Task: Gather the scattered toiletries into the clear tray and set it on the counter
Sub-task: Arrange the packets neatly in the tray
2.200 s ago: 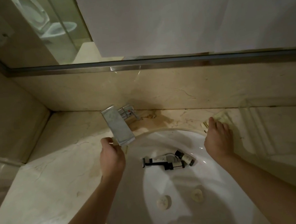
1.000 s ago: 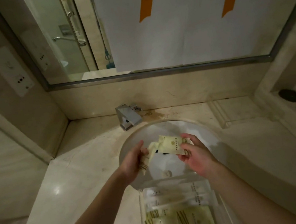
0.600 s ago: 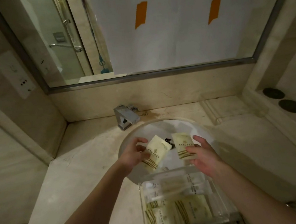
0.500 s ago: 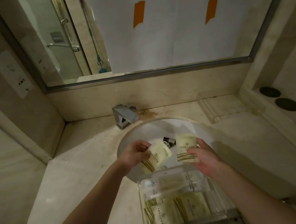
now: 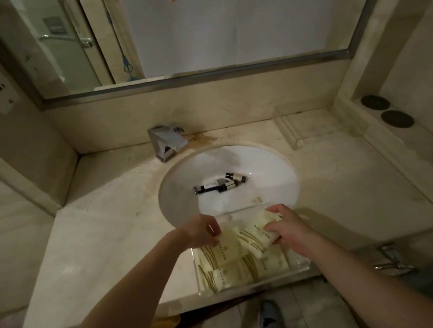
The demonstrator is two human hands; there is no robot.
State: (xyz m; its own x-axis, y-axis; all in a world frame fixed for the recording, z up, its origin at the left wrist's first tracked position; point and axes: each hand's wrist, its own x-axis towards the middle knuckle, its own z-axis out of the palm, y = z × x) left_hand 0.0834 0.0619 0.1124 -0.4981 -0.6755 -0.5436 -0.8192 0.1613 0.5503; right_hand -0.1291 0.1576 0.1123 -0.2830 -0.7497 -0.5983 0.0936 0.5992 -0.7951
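Note:
The clear tray (image 5: 300,265) sits on the counter's front edge, partly over the white sink (image 5: 273,167). Several cream toiletry packets (image 5: 240,272) with gold stripes lie inside it. My left hand (image 5: 201,232) pinches one cream packet (image 5: 225,249) down at the tray's left side. My right hand (image 5: 287,227) presses a second packet (image 5: 257,234) onto the pile at the tray's right side. In the sink basin lie small dark bottles (image 5: 232,181) and a dark tube (image 5: 207,187), apart from both hands.
A chrome faucet (image 5: 165,143) stands behind the sink on the marble counter (image 5: 103,233). A second clear tray (image 5: 312,126) rests at the back right. Two dark round discs (image 5: 386,111) sit on the right ledge. A mirror covers the back wall.
Both hands came down from above the sink with a packet each and now hold them inside the tray. The view has pulled back, showing the counter's front edge and floor.

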